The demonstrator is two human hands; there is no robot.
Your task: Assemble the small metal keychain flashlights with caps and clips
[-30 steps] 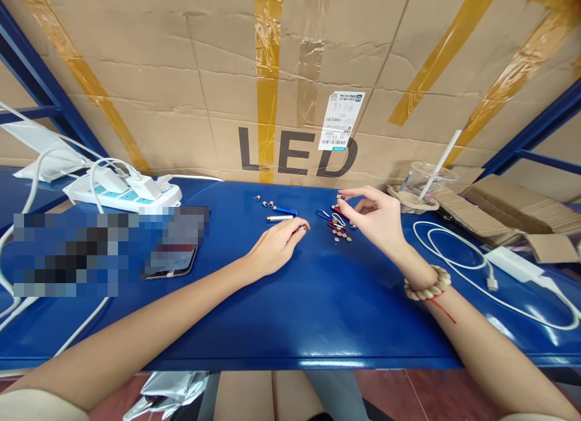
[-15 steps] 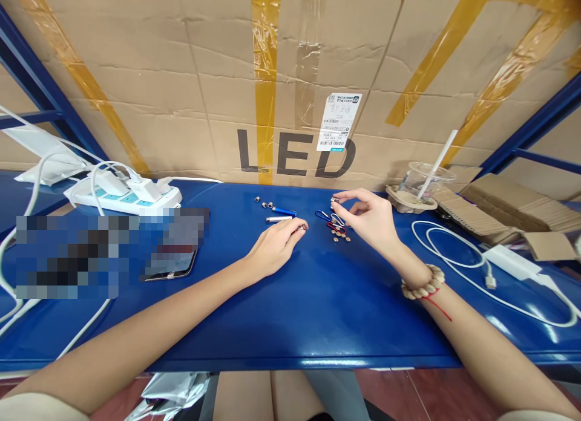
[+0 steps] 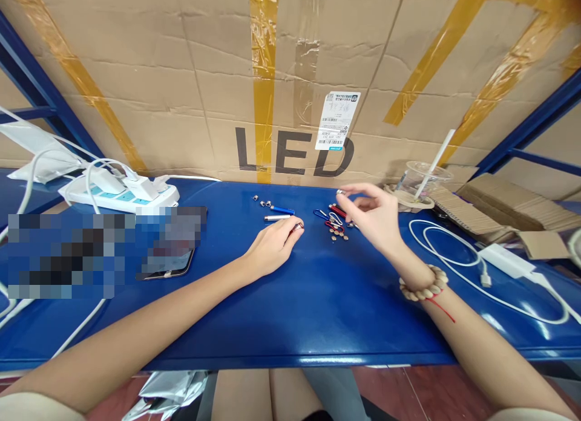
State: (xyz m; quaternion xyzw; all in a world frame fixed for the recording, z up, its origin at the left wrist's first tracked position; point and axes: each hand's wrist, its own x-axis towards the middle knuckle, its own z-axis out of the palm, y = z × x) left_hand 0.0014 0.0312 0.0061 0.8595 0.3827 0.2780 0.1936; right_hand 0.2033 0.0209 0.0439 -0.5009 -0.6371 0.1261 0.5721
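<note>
On the worktop [image 3: 290, 312] lie two loose tubes, one blue [image 3: 282, 210] and one silver [image 3: 273, 218], and four small caps [image 3: 263, 201] in a row. There is one power strip [image 3: 122, 195], one phone [image 3: 167, 265], one cup [image 3: 420, 180] with one straw [image 3: 439, 155]. The discs [image 3: 338, 232] and clips [image 3: 327, 214] are too small to count.

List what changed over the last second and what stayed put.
The right hand dipped toward the pile of small parts, then lifted again, pinching a small silver piece. The left hand kept its grip on a small cylinder on the blue table.
</note>
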